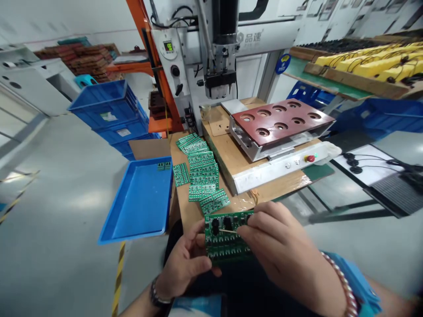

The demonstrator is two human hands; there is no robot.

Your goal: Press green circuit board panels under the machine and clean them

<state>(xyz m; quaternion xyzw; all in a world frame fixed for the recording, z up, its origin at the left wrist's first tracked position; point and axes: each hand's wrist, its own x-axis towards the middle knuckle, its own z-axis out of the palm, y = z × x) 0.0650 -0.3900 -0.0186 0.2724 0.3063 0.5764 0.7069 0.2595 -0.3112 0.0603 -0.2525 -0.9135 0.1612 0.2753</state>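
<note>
A green circuit board point(226, 252) with black components is held up at the bottom centre. My left hand point(187, 262) grips its left edge, thumb in front and fingers partly behind. My right hand point(280, 246) is closed on a thin pale stick point(228, 231), whose tip points left at the black parts on the board. That hand covers the board's right side. Beyond the board, several more green circuit boards point(203, 169) lie overlapping on the brown table point(187, 207).
A blue tray point(139, 200) is left of the table, with small board pieces in its far corner. Blue crates point(105, 108) stack behind it. A machine holds a reddish fixture plate point(280, 119) above a white control bar point(264, 171) with a red button.
</note>
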